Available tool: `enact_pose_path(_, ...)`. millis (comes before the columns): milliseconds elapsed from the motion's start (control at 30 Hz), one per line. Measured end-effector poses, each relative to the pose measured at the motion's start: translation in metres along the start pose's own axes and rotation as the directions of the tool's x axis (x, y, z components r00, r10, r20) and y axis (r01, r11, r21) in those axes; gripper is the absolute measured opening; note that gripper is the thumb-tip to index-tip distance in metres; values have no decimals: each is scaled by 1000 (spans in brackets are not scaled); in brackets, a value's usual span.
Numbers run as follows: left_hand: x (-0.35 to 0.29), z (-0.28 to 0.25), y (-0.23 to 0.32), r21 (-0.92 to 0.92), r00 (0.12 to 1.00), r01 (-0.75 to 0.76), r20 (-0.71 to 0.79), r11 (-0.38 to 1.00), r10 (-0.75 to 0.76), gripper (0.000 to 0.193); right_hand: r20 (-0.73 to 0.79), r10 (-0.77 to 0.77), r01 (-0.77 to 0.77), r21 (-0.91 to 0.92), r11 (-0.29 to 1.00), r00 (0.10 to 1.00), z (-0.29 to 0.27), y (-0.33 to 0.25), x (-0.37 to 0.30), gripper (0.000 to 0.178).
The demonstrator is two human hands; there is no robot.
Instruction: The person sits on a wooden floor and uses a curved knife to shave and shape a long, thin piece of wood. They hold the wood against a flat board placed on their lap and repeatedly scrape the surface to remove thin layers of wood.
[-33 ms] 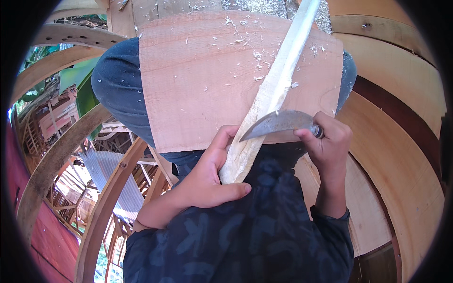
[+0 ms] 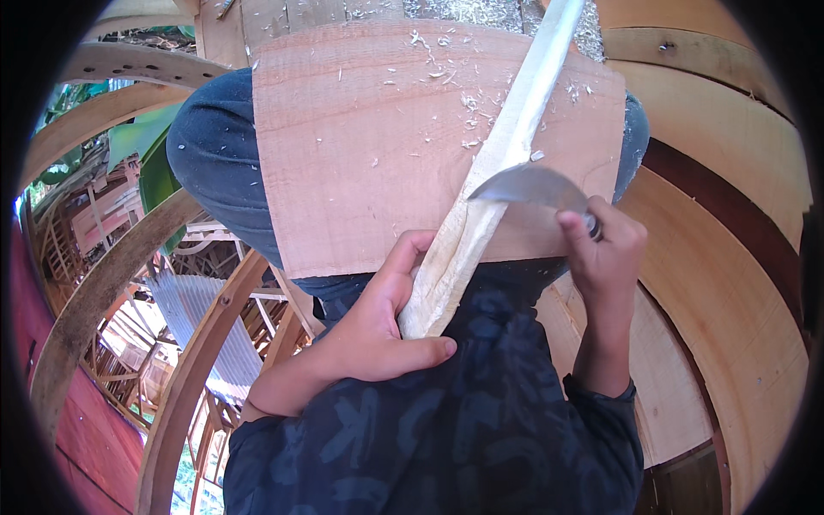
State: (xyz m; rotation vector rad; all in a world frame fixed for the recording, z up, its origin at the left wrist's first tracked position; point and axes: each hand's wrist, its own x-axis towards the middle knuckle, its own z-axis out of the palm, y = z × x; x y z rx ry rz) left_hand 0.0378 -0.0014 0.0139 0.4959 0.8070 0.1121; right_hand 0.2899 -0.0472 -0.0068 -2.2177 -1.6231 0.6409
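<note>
A long pale stick of wood (image 2: 493, 163) slants across my lap, its rough near end by my belly and its far end past the top of the picture. My left hand (image 2: 386, 313) is wrapped round that near end, thumb toward me and fingers partly hidden beneath. In my right hand (image 2: 602, 249) is the short handle of a curved knife (image 2: 532, 184). Its blade points left and lies over the middle of the stick. Below the stick, a flat reddish board (image 2: 343, 154) rests across my legs.
Wood shavings (image 2: 470, 103) lie on the board and on the planks beyond it. Curved planks (image 2: 712, 129) rise along the right. On the left stand curved wooden ribs (image 2: 112, 275), with a corrugated sheet (image 2: 210, 335) and timber frames lower down outside.
The knife and my right hand have moved up and away from me along the stick. My left hand and the stick stay nearly in place.
</note>
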Motion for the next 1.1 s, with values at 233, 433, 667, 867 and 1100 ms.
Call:
enact_pose_path(233, -1, 3, -5, 186, 990, -132, -22, 974, 139, 84, 153, -39, 16, 143, 990, 987, -20, -7, -26, 57)
enact_pose_path(433, 7, 2, -13, 346, 965, -244, -10, 906, 264, 82, 215, -114, 104, 57, 993, 970, -11, -21, -30, 55)
enact_pose_path(667, 2, 9, -9, 309, 988, -141, -21, 941, 155, 82, -29, 92, -92, -11, 996, 995, -5, 15, -13, 60)
enact_pose_path(867, -1, 3, -10, 225, 989, -145, 12, 964, 146, 81, 94, -47, 37, 103, 994, 994, -13, -2, -31, 60)
enact_pose_path(1100, 3, -1, -13, 270, 985, -170, 8, 948, 174, 90, 157, -171, 163, 62, 985, 973, 1, -7, -25, 57)
